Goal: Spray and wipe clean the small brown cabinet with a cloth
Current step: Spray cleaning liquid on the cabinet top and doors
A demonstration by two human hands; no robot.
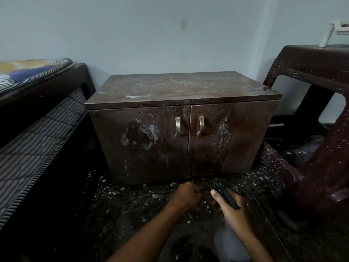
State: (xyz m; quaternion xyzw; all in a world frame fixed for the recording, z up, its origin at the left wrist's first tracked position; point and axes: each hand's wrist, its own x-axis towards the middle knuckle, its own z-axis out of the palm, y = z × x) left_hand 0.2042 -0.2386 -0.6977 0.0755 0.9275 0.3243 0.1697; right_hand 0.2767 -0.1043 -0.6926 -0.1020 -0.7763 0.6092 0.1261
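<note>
The hands are low in the view and apart from each other: the left hand (pixel 186 194) is curled into a fist just above the floor (pixel 132 205) with nothing showing in it, and the right hand (pixel 233 210) grips the neck of a spray bottle (pixel 229 242), thumb up beside its black trigger head (pixel 225 195), which is aimed toward the cabinet. The bottle's body is pale and translucent; whether there is liquid inside cannot be told. The small brown cabinet (pixel 188 91) stands on the floor right in front of the hands, its back to the pale wall (pixel 170 35), between a bed with a striped mattress (pixel 37 133) on the left and a dark maroon plastic chair (pixel 321 72) on the right. Both its doors are closed, so what it holds is hidden. The left door (pixel 143 163) carries a rough whitish ring of smeared grime with thin drip lines below it; the right door (pixel 236 157) has a pale vertical streak. Two curved metal handles (pixel 177 127) sit side by side at the middle seam. The top is dull, dusty and blotched with whitish marks. The dark floor and the chair are flecked with pale specks.
</note>
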